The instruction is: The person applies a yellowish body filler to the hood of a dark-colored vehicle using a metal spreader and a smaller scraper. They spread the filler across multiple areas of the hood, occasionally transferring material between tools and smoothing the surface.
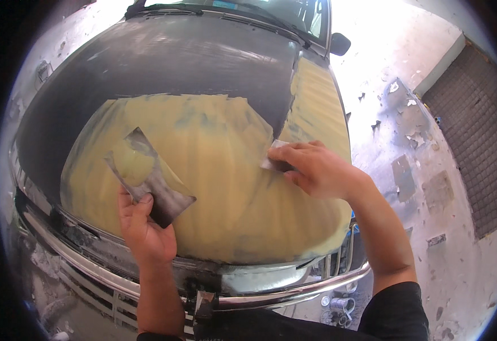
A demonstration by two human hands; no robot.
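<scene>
A dark car hood (163, 57) fills the view, its front half coated in yellow body filler (220, 165). My left hand (143, 227) holds a flat metal mixing board (149, 176) above the hood, with a smear of yellow filler on its upper part. My right hand (316, 167) presses a small metal spreader (274, 159) flat against the filler near the hood's right side. The spreader is mostly hidden under my fingers.
The car's chrome bumper and grille (271, 292) run along the lower edge. The right fender (316, 102) also carries yellow filler. The windshield (282, 11) and a side mirror (339, 42) sit at the top. Stained concrete floor (430, 187) lies to the right, with small tins (339, 304) below the bumper.
</scene>
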